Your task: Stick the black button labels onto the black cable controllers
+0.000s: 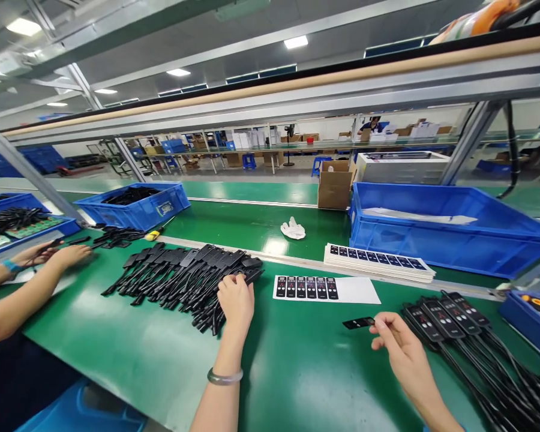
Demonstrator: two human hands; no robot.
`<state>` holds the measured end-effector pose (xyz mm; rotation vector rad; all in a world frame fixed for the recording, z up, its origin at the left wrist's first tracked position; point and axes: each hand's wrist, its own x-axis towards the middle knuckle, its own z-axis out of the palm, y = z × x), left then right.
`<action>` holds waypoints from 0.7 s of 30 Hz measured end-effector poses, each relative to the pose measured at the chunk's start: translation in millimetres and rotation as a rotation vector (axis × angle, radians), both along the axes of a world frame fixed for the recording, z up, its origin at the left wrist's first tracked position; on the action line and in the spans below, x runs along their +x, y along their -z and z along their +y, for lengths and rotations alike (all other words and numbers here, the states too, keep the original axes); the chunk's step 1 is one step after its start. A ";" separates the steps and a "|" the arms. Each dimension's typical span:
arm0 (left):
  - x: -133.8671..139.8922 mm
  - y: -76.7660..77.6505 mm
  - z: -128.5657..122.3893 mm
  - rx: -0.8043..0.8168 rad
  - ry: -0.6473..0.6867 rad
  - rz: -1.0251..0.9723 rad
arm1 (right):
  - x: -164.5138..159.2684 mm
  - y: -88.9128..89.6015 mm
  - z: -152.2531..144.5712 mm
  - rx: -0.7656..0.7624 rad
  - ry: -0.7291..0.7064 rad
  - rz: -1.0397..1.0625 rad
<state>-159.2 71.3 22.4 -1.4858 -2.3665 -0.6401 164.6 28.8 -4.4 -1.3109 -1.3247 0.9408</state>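
My left hand (236, 298), with a bangle on its wrist, is at the right end of a long pile of black cabled devices (180, 273). Its fingers close on one small black device (254, 276) at that end, partly hidden by the hand. In the air over the green mat, my right hand (398, 345) pinches a black label (358, 323) by one end. Beyond it lies a white sheet (359, 290) carrying a row of similar black labels (306, 287). Right of that hand rest several cabled devices with labelled faces (445, 318).
A co-worker's hands (69, 257) work at the left. Blue bins (162, 207) and a larger blue crate (432, 240) stand along the back. A stack of label sheets (378, 264), a white glove (292, 228) and a yellow-handled tool (152, 236) lie around the table.
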 end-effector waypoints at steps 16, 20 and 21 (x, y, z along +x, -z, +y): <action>99.4 -2.3 -33.9 -0.208 0.533 -1.785 | -17.6 -14.5 -1.1 -0.001 -0.081 0.395; 116.2 11.5 -38.3 -0.347 0.382 -1.974 | -26.3 -12.5 3.0 0.026 -0.004 0.328; 117.7 17.8 -35.4 -0.365 0.371 -1.949 | -27.0 -9.8 5.8 0.025 0.017 0.313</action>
